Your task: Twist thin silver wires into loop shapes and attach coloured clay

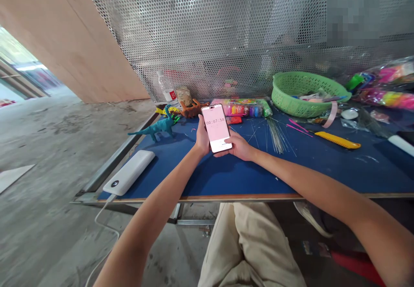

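Both hands hold a smartphone upright above the middle of the blue table. Its lit screen is pink and white and reads 00:07:58. My left hand is wrapped round the phone's left edge. On the lower right, my right hand grips the phone, with the thumb over the bottom of the screen. The fingers behind the phone are partly hidden. Left of the hands stands a blue long-necked dinosaur figure; a brown figure and a yellow one are behind it.
A white power bank with a cable lies at the front left. Thin wires, a yellow utility knife and a green basket are on the right. A perforated metal panel rises behind, near a plastic bottle.
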{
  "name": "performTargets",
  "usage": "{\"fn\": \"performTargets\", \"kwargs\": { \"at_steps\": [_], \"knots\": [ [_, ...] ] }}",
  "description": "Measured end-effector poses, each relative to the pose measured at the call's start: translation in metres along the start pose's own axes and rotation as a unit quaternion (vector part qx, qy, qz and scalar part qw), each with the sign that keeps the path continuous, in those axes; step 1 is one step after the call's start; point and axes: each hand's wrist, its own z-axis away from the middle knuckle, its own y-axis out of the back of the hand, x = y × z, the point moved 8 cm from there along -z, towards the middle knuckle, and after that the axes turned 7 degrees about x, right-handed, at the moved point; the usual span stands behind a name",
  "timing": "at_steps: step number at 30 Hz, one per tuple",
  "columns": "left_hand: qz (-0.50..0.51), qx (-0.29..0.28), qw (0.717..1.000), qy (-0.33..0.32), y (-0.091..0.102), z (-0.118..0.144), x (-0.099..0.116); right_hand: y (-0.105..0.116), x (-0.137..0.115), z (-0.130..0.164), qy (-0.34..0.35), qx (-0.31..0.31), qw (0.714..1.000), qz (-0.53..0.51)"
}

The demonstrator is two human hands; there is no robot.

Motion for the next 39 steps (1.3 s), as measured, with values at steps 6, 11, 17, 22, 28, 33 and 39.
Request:
{"fn": "performTargets", "kwargs": {
  "at_steps": [6,11,17,22,28,33,39],
  "knots": [
    [0.000,0.007,1.000,-0.013,0.003,0.000,0.000,-0.001,-0.001,0.000,0.003,-0.006,1.000,-0.007],
    [-0.002,-0.005,0.999,-0.035,0.001,0.001,0.003,0.000,-0.002,-0.001,0.008,-0.008,1.000,-0.001],
    [-0.063,-0.020,0.997,-0.049,0.000,-0.004,0.001,0.004,-0.001,-0.003,0.001,0.017,1.000,0.005],
    [-0.156,0.014,0.946,-0.283,0.005,0.001,0.045,0.005,-0.004,-0.003,0.003,0.029,1.000,0.010],
    [-0.237,0.013,0.908,-0.347,-0.001,0.017,0.062,0.002,-0.006,-0.001,0.002,0.024,1.000,0.011],
    [-0.202,0.029,0.939,-0.275,-0.004,0.021,0.055,0.002,-0.007,0.000,-0.001,0.033,0.999,0.017],
    [-0.190,0.006,0.951,-0.243,-0.004,0.020,0.053,0.002,-0.007,0.000,0.002,0.028,1.000,0.014]
  ]
}}
